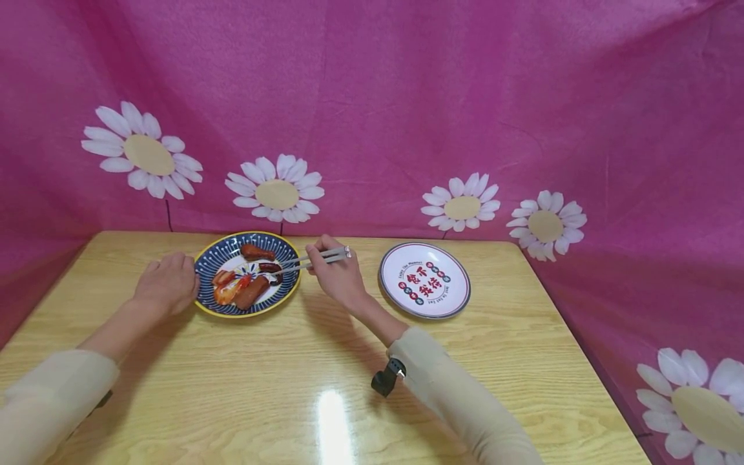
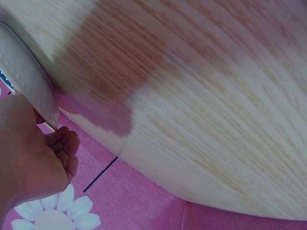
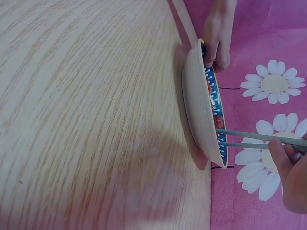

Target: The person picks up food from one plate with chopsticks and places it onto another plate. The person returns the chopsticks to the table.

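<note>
A deep blue-patterned plate [image 1: 210, 263] with a yellow rim stands at the back left of the table. My left hand [image 1: 168, 284] grips its left edge, pinching the rim in the left wrist view. Metal chopsticks [image 3: 249, 134] are held in my right hand [image 1: 338, 276], reaching in over the plate's right side. Their tips are at a dark red piece of food [image 1: 269, 267]; whether they pinch it I cannot tell. Around it on the plate lie a drumstick-like piece [image 1: 258, 252], a brown block-shaped piece [image 1: 252, 293] and an orange-red piece [image 1: 225, 295].
To the right of my right hand, a white plate [image 1: 459, 287] with a dark rim and printed red characters lies on the wooden table [image 1: 261, 387]. Behind the table hangs a pink cloth [image 1: 372, 116] with white flowers.
</note>
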Demonstrator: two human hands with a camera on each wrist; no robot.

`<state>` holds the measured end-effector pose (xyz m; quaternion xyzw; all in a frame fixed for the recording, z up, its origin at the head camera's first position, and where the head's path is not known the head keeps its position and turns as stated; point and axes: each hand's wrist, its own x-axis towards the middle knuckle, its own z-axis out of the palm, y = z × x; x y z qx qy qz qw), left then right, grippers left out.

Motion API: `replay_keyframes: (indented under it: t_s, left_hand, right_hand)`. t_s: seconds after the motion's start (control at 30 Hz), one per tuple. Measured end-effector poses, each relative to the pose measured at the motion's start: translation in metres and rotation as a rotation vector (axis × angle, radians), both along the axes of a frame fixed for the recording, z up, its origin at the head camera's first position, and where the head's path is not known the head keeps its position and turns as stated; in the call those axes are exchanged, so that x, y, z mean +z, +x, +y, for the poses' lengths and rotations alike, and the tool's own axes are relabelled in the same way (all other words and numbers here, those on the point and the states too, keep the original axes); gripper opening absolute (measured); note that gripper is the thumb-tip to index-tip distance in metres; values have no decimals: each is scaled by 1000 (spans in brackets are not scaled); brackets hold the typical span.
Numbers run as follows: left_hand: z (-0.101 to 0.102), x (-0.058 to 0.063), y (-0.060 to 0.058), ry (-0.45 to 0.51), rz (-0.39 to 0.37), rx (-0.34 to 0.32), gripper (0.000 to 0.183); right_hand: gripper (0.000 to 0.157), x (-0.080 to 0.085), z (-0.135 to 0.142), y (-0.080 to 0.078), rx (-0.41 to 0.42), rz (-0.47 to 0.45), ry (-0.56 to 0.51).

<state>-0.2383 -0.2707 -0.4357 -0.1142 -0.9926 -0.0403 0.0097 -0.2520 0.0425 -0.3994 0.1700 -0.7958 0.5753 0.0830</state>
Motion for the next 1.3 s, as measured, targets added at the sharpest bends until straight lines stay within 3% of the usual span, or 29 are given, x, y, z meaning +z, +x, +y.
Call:
replay_keyframes:
  t_s: [0.2, 0.4, 0.63, 1.0, 1.3]
  left_hand:
    - [0, 0, 0, 0, -6, 4, 33]
    - [0, -1, -1, 7, -9, 3, 32]
    - [-1, 0, 0, 11, -7, -3, 31]
    - [0, 1, 0, 16, -20, 8, 31]
    - [1, 2, 0, 21, -18, 15, 32]
  right_hand:
    - [23, -3, -2, -1, 5, -6, -3]
    - [29, -5, -1, -1, -23, 47, 28]
    - [32, -8, 0, -2, -12, 71, -55]
    - [32, -8, 4, -1, -14, 98, -43]
    - [31, -3, 9, 2, -10, 114, -111]
